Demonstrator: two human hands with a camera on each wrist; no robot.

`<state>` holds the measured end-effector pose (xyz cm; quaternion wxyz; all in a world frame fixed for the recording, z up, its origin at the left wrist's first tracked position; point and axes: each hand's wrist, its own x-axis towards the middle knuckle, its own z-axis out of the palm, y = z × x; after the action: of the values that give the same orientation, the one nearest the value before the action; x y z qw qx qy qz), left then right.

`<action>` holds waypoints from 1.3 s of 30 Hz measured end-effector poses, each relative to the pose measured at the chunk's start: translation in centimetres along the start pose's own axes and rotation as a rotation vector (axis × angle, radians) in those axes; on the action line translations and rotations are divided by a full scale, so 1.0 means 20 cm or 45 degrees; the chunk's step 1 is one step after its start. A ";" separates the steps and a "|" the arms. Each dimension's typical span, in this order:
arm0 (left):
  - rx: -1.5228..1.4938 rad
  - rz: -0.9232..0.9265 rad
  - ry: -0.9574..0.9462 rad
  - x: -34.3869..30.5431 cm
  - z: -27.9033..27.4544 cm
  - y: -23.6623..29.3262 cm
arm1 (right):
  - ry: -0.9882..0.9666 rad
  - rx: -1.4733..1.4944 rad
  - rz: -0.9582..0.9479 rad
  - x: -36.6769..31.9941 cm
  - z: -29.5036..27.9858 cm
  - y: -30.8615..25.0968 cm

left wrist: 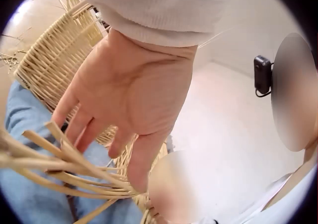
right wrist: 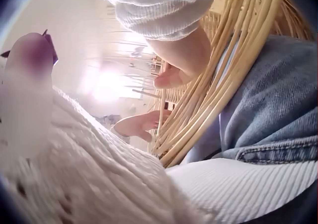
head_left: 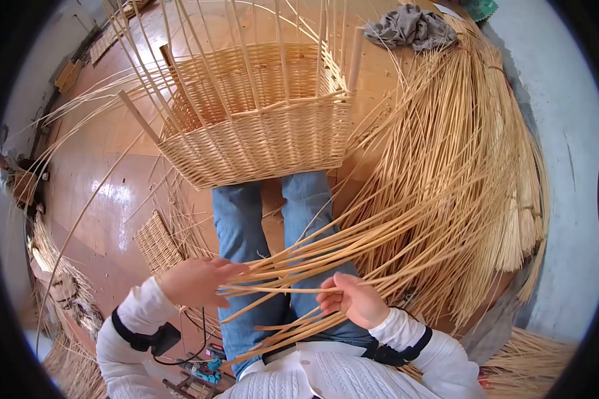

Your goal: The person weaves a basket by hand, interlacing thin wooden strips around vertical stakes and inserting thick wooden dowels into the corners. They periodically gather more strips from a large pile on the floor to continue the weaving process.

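Note:
My right hand (head_left: pixel 356 300) pinches one willow rod (head_left: pixel 293 290) between thumb and fingers, the other fingers curled in. The rod's end reaches left to my left hand (head_left: pixel 196 280), whose fingers are extended beside the cut ends. In the left wrist view the left palm (left wrist: pixel 134 87) faces the camera, with its fingertips at the rod ends (left wrist: pixel 64 159). A loose bundle of rods (head_left: pixel 353 246) lies across my lap, some of it below the right hand. The right wrist view shows the right thumb (right wrist: pixel 169 79) against a rod, the bundle (right wrist: pixel 218 89) passing beside it.
A half-woven wicker basket (head_left: pixel 259 143) with tall upright stakes stands in front of my knees. To the right, a large heap of rods (head_left: pixel 459 166) leans by the wall, a grey cloth (head_left: pixel 412 28) at its top. A woven panel (head_left: pixel 158 243) and a power tool (head_left: pixel 203 371) are at the left.

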<state>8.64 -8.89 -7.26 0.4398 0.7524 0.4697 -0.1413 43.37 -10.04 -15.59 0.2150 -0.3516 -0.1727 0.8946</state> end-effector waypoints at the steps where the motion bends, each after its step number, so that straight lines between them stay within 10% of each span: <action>1: -0.240 0.144 0.008 0.02 -0.03 0.01 | 0.053 0.168 0.091 0.00 -0.04 0.03; 12: -0.243 0.043 0.369 0.52 0.18 0.06 | -0.243 0.199 0.737 -0.08 0.02 0.03; 14: -0.723 -0.147 0.251 0.53 0.17 0.00 | -0.292 -0.540 0.571 -0.10 0.06 -0.06; 18: -0.819 -0.075 0.401 0.47 0.10 0.01 | 0.273 -1.683 -0.882 0.06 0.06 -0.24; 23: -1.258 -0.058 0.379 0.32 -0.16 0.10 | 0.235 -2.282 -1.105 0.33 -0.02 -0.22; 26: -0.371 0.020 0.717 0.30 -0.22 0.01 | 0.005 -2.175 -0.755 0.31 -0.03 -0.19; 30: 0.561 0.090 0.673 0.36 0.00 -0.24 | 0.054 -2.124 -0.869 0.35 -0.05 -0.21; 36: 0.034 0.050 0.937 0.34 -0.02 -0.05 | -0.106 -2.052 -0.871 0.34 -0.06 -0.21; 39: 0.232 -0.024 0.671 0.36 0.07 0.06 | 0.110 -1.612 -0.635 0.32 -0.02 -0.20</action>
<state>13.58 -6.00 -11.85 0.2317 0.7952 0.5601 0.0135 40.44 -3.29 -17.48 0.1743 -0.3949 -0.7300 0.5299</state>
